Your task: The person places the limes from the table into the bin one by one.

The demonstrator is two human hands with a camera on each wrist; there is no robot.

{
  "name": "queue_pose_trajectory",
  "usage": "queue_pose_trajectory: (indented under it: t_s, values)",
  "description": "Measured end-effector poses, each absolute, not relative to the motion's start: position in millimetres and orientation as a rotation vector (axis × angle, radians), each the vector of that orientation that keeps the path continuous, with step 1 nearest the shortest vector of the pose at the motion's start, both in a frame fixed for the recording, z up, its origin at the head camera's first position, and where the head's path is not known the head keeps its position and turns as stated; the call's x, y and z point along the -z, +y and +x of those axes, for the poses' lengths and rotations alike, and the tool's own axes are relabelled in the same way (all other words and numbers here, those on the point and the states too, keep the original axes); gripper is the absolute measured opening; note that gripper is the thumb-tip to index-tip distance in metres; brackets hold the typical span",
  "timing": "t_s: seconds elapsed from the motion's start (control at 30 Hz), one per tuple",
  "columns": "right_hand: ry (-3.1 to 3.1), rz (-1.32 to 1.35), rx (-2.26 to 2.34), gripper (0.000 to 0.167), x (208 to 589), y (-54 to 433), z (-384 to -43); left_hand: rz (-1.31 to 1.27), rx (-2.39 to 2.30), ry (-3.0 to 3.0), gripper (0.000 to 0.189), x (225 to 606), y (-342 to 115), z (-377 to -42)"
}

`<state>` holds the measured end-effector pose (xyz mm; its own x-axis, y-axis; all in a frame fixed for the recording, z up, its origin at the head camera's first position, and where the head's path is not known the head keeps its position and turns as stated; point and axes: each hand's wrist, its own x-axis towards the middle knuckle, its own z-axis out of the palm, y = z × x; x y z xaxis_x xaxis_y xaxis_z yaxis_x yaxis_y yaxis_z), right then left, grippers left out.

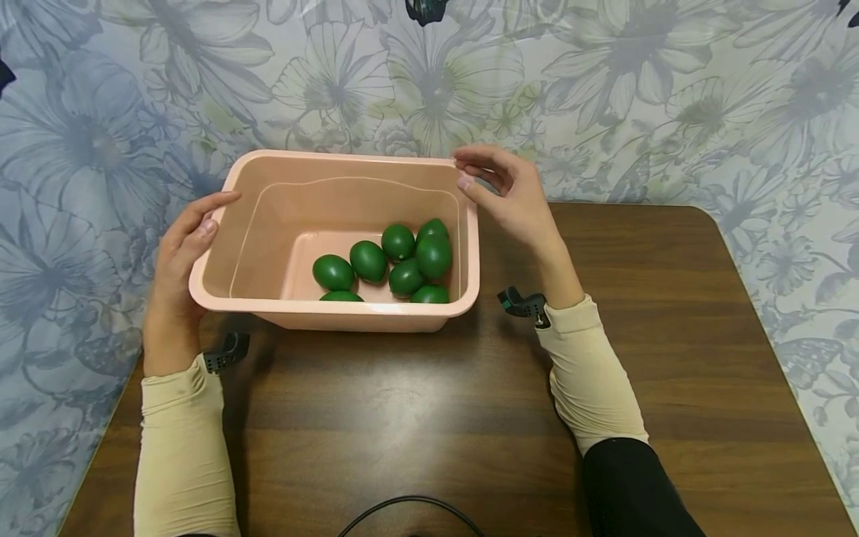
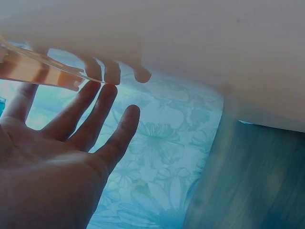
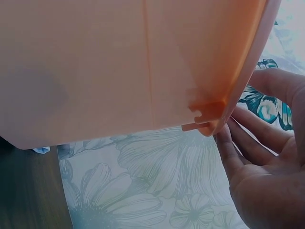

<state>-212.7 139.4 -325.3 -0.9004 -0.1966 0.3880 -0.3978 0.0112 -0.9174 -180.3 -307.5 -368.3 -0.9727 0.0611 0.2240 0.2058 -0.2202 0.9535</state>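
A peach-pink plastic bin (image 1: 335, 306) is over the back left of the table, its opening facing up and towards me. Inside, several smooth dark green limes (image 1: 368, 261) are gathered mostly on the right side of its floor; the front wall partly hides some. My left hand (image 1: 176, 280) holds the bin's left end, thumb and forefinger at the rim. Its other fingers (image 2: 107, 95) reach up to the bin in the left wrist view. At the back right corner, my right hand (image 1: 513, 198) grips the rim between thumb and fingers (image 3: 231, 148).
Brown wood-grain table (image 1: 671, 335) extends to the right and front of the bin. A floral-patterned cloth (image 1: 436, 82) runs behind and beside it. At the front edge curves a black cable (image 1: 409, 498). Each wrist wears a dark strap (image 1: 526, 304).
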Motion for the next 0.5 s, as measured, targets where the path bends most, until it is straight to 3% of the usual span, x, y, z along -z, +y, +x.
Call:
queue_pose_trajectory:
  t_s: [0.5]
  values:
    - [-2.022,0.396,-2.024,0.04,341,166,-211,-0.331,2.354,-1.886,0.051,368,-306,-180]
